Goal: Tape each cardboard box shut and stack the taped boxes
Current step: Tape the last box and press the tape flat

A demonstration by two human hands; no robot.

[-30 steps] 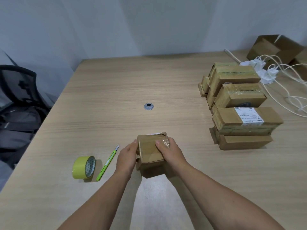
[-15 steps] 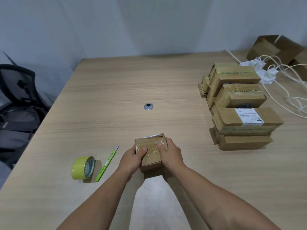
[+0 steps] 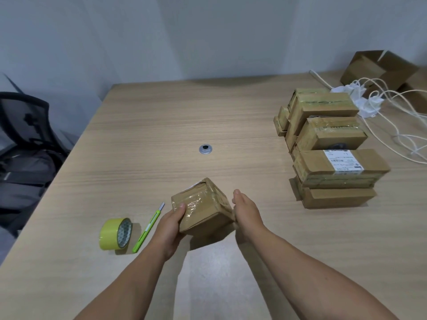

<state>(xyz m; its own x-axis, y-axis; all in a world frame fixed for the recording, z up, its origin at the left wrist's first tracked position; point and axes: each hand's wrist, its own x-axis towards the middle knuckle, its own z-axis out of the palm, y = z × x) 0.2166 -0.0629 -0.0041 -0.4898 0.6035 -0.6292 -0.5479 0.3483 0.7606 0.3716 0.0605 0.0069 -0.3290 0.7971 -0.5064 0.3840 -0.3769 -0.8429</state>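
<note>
Left hand (image 3: 171, 224) is gripping the small taped cardboard box (image 3: 202, 207), tipped on an edge on the counter (image 3: 161, 125); right hand (image 3: 246, 210) sits open just beside it. One-handed like that, it could easily flop or slip before reaching the stack of taped boxes (image 3: 328, 148) way off past the right hand.

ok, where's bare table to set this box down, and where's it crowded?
Free: the wide table stretch beyond the box, around the grommet, from the left edge to the stacks; also the near strip right of the right hand, in front of the stacks. Crowded: tape and knife left of the left hand; cables right of the stacks.
</note>
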